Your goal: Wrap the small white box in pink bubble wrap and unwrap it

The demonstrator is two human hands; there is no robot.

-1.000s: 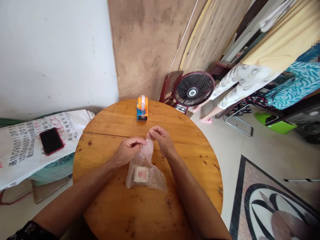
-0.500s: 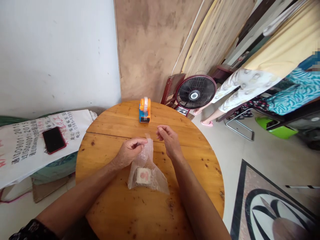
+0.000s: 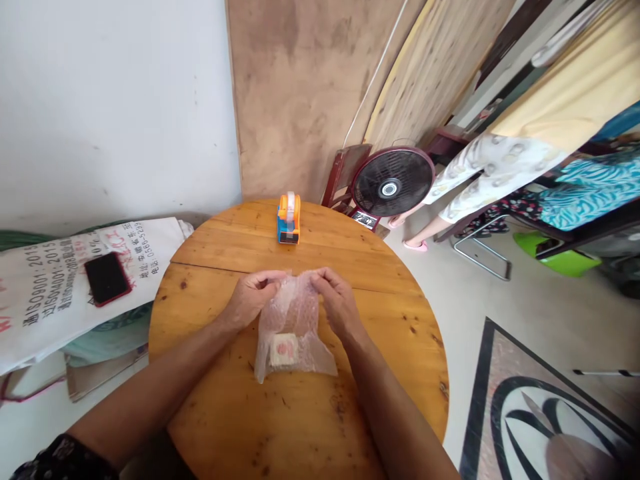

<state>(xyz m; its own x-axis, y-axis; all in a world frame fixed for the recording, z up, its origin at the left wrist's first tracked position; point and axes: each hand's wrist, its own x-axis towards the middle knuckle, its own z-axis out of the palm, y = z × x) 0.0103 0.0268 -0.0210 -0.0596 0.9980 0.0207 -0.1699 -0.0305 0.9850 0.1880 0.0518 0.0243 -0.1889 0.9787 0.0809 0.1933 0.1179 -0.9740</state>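
A sheet of bubble wrap [image 3: 293, 310] is stretched between my two hands at its far end, while its near end lies on the round wooden table [image 3: 295, 433]. My left hand [image 3: 253, 297] pinches the far left corner. At the far right corner, my right hand [image 3: 336, 297] is closed on the wrap between thumb and fingers. On the near part of the sheet rests a small pale square block [image 3: 283, 350] with a red mark on top. An orange and blue tape dispenser [image 3: 289, 219] with a roll of clear tape stands near the table's far edge.
Left of the table, a phone [image 3: 107, 279] lies on a white printed sack [image 3: 45, 313]. Behind the far right edge stand a dark red fan [image 3: 393, 183] and a chair [image 3: 345, 173]. A person in patterned trousers [image 3: 505, 167] stands at the right, near a green basin [image 3: 557, 257].
My right hand has come left and down and taken hold of the wrap's far right corner. The bunched far end is now spread wide between both hands.
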